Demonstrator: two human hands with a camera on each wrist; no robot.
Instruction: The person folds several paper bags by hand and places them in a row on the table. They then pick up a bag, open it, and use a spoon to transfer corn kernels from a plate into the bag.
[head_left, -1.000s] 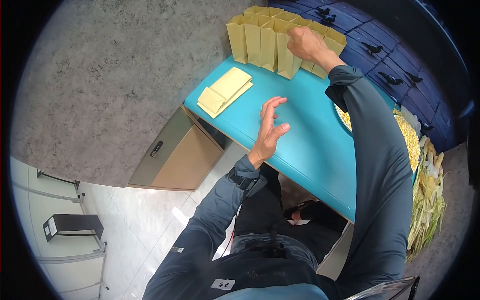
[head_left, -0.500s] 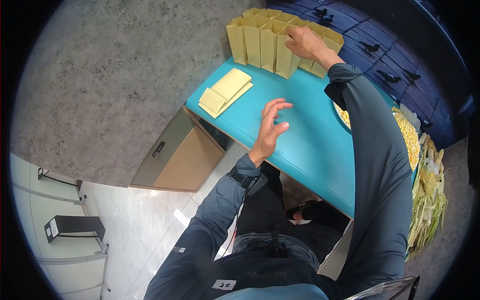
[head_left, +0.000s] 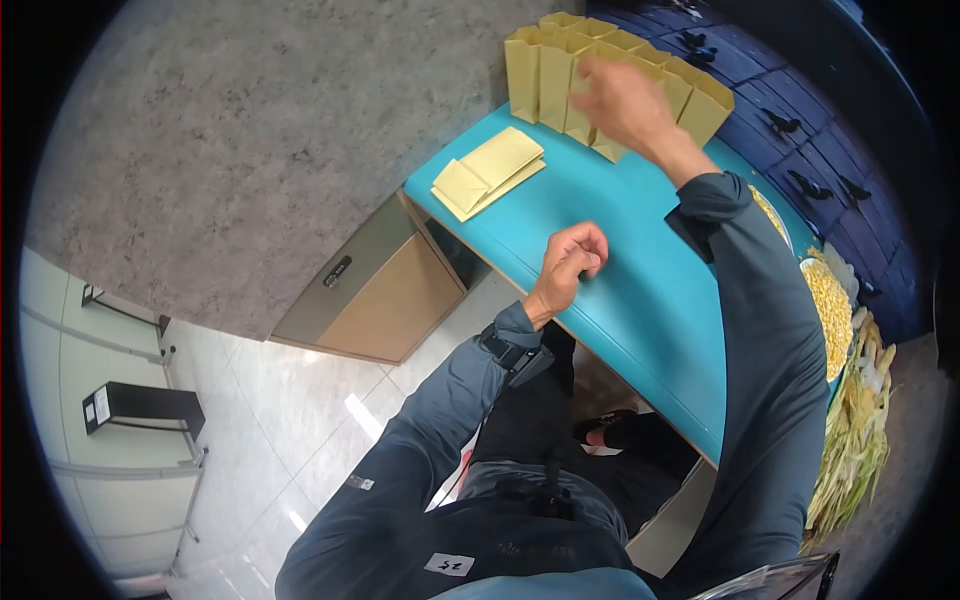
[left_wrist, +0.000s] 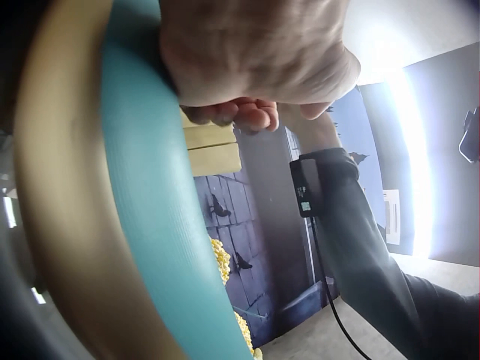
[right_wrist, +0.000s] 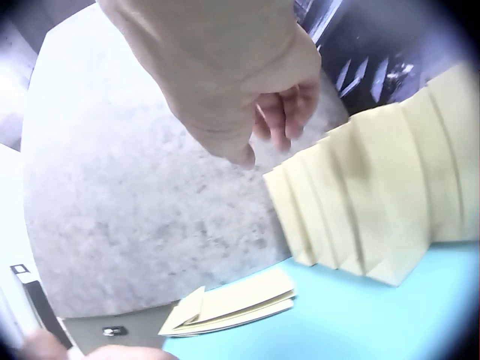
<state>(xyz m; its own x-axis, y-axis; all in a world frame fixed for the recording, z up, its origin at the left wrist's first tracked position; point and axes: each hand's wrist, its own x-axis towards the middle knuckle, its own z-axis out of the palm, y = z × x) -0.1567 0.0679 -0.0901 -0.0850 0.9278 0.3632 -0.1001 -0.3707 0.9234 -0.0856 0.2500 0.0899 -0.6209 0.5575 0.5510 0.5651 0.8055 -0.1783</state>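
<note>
Several tan paper bags (head_left: 553, 85) stand upright and open-topped in close rows at the back of the turquoise table. Over their front row hovers my right hand (head_left: 628, 108), blurred in the head view. In the right wrist view its loosely bent fingers (right_wrist: 274, 120) are above and beside the bags (right_wrist: 386, 187), holding nothing. My left hand (head_left: 572, 265) is over the table's front edge with fingers loosely curled inward and nothing visible in it. Between the left hand and the wall lies a small stack of folded paper bags (head_left: 490, 172), flat on the table.
Corn kernels (head_left: 828, 310) fill a plate at the table's right, partly behind my right sleeve, with more kernels (head_left: 770, 212) in another dish. Husks (head_left: 850, 430) lie beyond. A grey speckled wall (head_left: 300, 130) bounds the left side; a cabinet (head_left: 375, 300) stands below the table.
My right hand, at the rim of a front bag earlier, has lifted off it. My left fingers have curled inward from a more extended pose. The head view has shifted, moving the table rightward in frame.
</note>
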